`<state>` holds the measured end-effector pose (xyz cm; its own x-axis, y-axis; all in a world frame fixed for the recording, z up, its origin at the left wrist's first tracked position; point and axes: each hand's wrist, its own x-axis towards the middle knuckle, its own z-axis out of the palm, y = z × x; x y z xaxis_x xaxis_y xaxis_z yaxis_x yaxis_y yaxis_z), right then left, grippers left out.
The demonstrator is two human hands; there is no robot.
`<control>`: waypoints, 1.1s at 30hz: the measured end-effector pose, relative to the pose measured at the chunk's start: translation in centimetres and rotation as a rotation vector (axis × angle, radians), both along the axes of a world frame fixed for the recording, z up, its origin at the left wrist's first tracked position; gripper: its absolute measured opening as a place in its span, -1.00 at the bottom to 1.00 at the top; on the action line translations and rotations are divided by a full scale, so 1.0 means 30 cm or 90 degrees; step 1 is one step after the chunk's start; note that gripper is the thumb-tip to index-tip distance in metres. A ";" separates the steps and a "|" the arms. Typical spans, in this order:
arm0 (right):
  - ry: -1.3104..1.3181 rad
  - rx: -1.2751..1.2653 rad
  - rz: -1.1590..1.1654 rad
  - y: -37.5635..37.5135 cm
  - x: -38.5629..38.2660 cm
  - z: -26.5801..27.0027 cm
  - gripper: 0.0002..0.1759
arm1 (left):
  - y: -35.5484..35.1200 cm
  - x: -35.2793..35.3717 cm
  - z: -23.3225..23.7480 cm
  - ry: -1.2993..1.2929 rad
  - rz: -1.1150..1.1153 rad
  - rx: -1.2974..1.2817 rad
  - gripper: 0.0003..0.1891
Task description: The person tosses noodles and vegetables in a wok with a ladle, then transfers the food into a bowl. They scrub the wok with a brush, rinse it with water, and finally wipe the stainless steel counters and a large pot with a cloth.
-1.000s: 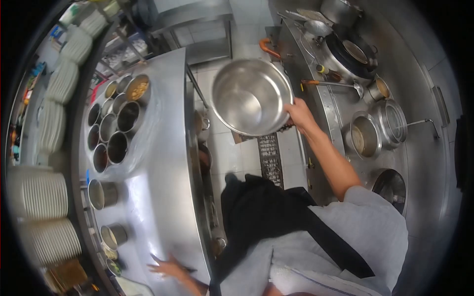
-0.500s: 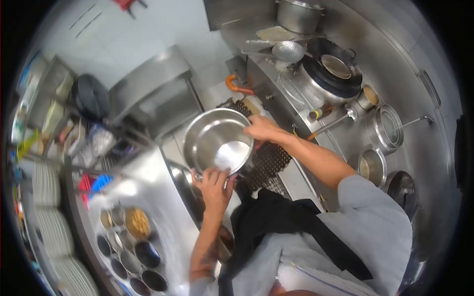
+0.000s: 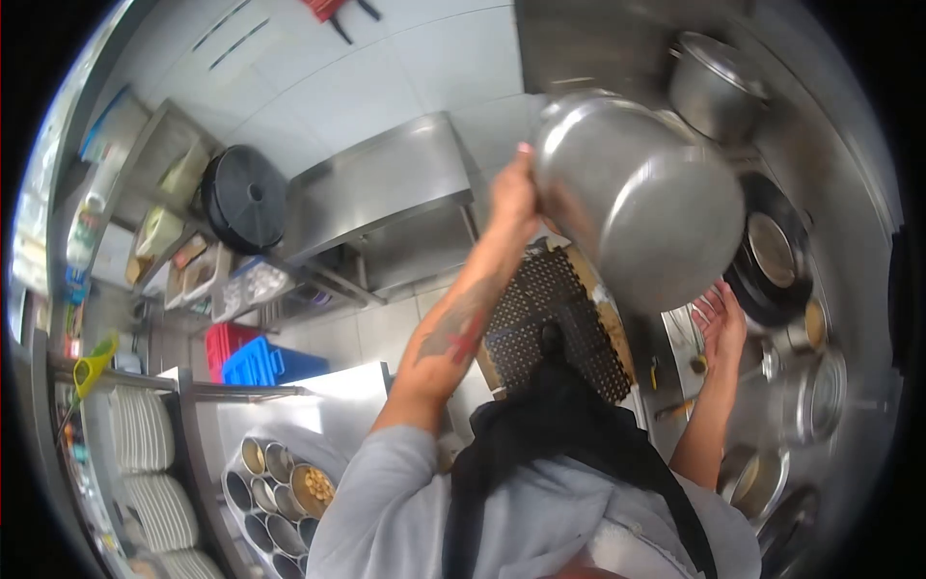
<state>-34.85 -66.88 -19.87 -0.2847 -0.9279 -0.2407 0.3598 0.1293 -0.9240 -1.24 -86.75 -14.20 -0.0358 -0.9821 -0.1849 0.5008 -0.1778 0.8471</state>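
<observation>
A large steel pot (image 3: 656, 203) is tipped over in the air, its round base turned toward me and its mouth facing away. My left hand (image 3: 516, 188) grips it at the rim on the left side. Just under the base's lower right edge is my right hand (image 3: 719, 323), palm up with fingers spread and nothing held in them. The pot's inside is hidden. Behind it, on the stove side, a black wok (image 3: 786, 241) is partly covered by the pot.
A lidded stockpot (image 3: 719, 87) stands at the back right. Pots such as a steel one (image 3: 752, 482) line the right counter. A perforated black mat (image 3: 540, 318) covers the floor. At left are a steel table (image 3: 386, 183), metal cups (image 3: 280, 531) and stacked plates (image 3: 145, 429).
The pot has swung up and right toward the stove and turned from mouth-up to base toward me. My right hand has let go of the rim; my left hand still grips it.
</observation>
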 end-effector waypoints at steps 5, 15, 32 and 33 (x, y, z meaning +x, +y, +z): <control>-0.040 -0.076 -0.174 -0.421 -0.065 0.001 -0.31 | -0.290 -0.151 -0.175 0.280 -0.046 0.185 -0.44; -0.072 -0.200 0.310 -1.193 0.221 -0.008 0.01 | -0.642 0.158 -0.410 0.264 0.071 0.279 -0.41; 0.190 0.146 0.761 -2.052 2.356 -0.145 0.25 | -0.971 1.859 -0.559 -0.292 0.446 0.044 -0.12; 0.220 0.142 0.810 -2.069 2.486 -0.105 0.28 | -0.954 1.969 -0.505 -0.132 0.405 0.120 -0.04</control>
<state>39.73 -128.94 -23.03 0.6669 -0.5416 -0.5118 -0.3694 0.3562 -0.8583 57.83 -115.36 -29.35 0.5910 -0.7510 -0.2945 0.3871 -0.0563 0.9203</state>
